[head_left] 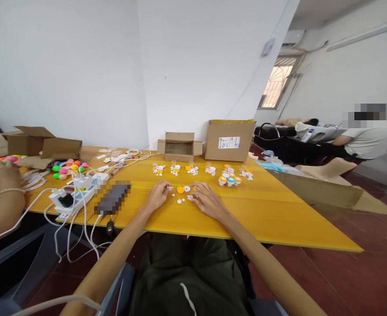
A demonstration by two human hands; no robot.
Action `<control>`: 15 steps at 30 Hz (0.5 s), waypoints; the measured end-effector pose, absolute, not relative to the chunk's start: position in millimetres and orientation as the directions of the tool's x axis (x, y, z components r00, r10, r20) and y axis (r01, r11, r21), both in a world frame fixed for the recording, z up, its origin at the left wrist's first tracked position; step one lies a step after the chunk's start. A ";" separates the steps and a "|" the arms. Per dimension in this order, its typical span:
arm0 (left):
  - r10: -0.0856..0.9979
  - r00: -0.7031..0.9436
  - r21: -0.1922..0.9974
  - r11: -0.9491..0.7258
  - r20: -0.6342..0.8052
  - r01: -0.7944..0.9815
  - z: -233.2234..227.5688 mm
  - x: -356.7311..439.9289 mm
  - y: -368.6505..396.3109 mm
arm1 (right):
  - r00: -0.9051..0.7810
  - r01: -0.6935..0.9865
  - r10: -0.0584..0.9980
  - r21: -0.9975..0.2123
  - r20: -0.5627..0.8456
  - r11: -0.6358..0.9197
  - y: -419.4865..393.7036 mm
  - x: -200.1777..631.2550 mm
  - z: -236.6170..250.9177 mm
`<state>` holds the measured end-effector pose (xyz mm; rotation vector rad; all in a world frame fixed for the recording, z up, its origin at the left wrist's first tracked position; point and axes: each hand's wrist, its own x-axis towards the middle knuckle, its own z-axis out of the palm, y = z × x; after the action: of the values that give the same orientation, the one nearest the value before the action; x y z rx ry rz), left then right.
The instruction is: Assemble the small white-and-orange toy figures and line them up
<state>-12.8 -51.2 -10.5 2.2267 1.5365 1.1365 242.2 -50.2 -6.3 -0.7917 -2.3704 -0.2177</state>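
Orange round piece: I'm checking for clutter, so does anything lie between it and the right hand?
Yes: a white round piece lies between the orange round piece and the right hand, close beside the orange one.

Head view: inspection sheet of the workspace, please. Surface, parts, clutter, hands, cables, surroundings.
Surface: yellow table.
Parts: orange disc and white disc between the hands; small-part piles in a row behind; orange- and teal-topped pieces clustered right.
Clutter: dark device, coloured balls, cardboard boxes.
Grips: left hand, white part at fingertips; right hand, fingertips at another; firmness unclear.
Cables: white cables around power strip, some hanging over front edge.
Surroundings: co-worker's hand left; seated person right.
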 end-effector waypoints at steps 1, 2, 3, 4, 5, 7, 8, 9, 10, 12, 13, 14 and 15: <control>0.866 0.168 0.550 -0.437 0.471 0.711 -12.1 -13.8 -49.7 | -0.620 0.600 0.493 -0.037 0.610 0.799 -50.8 244.1 -7.4; 0.864 0.180 0.540 -0.444 0.471 0.715 -13.6 -14.6 -48.5 | -0.613 0.610 0.500 -0.036 0.612 0.792 -51.4 245.8 -8.6; 0.860 0.193 0.529 -0.452 0.472 0.718 -14.8 -15.2 -47.5 | -0.604 0.621 0.508 -0.037 0.614 0.783 -52.0 247.4 -9.7; 0.856 0.205 0.517 -0.460 0.475 0.722 -15.8 -15.7 -46.7 | -0.593 0.632 0.516 -0.039 0.618 0.774 -52.3 248.7 -10.8; 0.852 0.213 0.505 -0.466 0.479 0.726 -16.5 -16.0 -46.1 | -0.582 0.644 0.524 -0.042 0.621 0.764 -52.5 249.7 -11.8; 0.844 0.220 0.484 -0.472 0.488 0.737 -16.5 -15.8 -45.9 | -0.565 0.664 0.538 -0.043 0.626 0.747 -52.2 250.5 -13.0; 0.839 0.222 0.472 -0.476 0.497 0.742 -15.8 -15.2 -46.5 | -0.559 0.672 0.543 -0.041 0.627 0.739 -51.7 250.5 -13.5; 0.830 0.228 0.458 -0.485 0.508 0.745 -14.6 -14.2 -47.8 | -0.555 0.679 0.545 -0.036 0.628 0.733 -51.1 250.4 -13.8; 0.819 0.239 0.442 -0.499 0.522 0.745 -12.9 -12.7 -49.8 | -0.552 0.685 0.546 -0.031 0.630 0.728 -50.4 250.0 -14.2; 0.786 0.286 0.401 -0.547 0.547 0.735 -8.2 -8.4 -55.6 | -0.543 0.698 0.550 -0.023 0.635 0.716 -48.9 249.3 -15.2; 0.769 0.323 0.377 -0.576 0.552 0.725 -5.6 -5.8 -59.0 | -0.537 0.704 0.552 -0.022 0.638 0.710 -48.2 248.8 -15.7; 0.751 0.367 0.355 -0.607 0.550 0.711 -2.9 -3.2 -62.5 | -0.531 0.710 0.555 -0.022 0.641 0.704 -47.6 248.4 -16.2; 0.731 0.417 0.331 -0.640 0.539 0.694 -0.4 -0.6 -65.7 | -0.526 0.714 0.557 -0.021 0.643 0.700 -47.1 247.9 -16.6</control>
<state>-0.6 -65.7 -0.4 2.5969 1.3075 1.0330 247.9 -47.1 -16.6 -0.9656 -2.2737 -0.3241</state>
